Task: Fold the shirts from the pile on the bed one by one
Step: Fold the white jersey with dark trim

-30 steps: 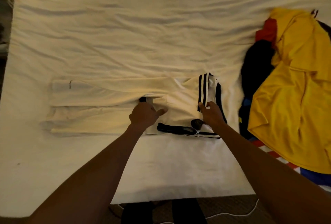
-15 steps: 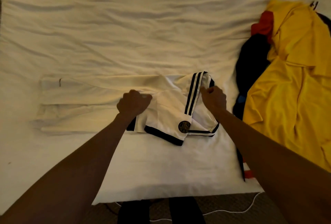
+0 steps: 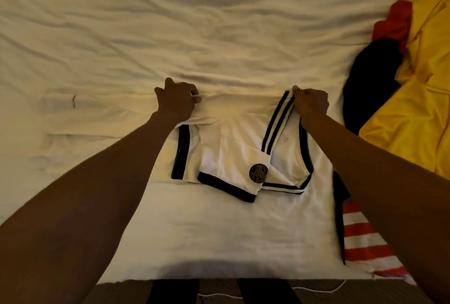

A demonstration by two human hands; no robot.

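Note:
A white shirt (image 3: 233, 148) with black trim, black stripes and a round dark badge lies half folded on the bed (image 3: 219, 23). My left hand (image 3: 176, 100) grips its upper left fold. At the striped upper right corner my right hand (image 3: 310, 101) pinches the cloth. The held end is lifted and stretched between both hands. The rest of the shirt stretches flat to the left as a long pale band. The pile of shirts (image 3: 414, 79) lies at the right: a yellow one on top, with dark blue and red ones beneath.
A red and white striped garment (image 3: 362, 238) lies by the bed's near right corner. A white cable (image 3: 319, 290) runs on the dark floor below the bed's near edge. The sheet is wrinkled across the far half.
Both hands have moved away from me, carrying the shirt's sleeve end up and over. The badge and black hem now face up.

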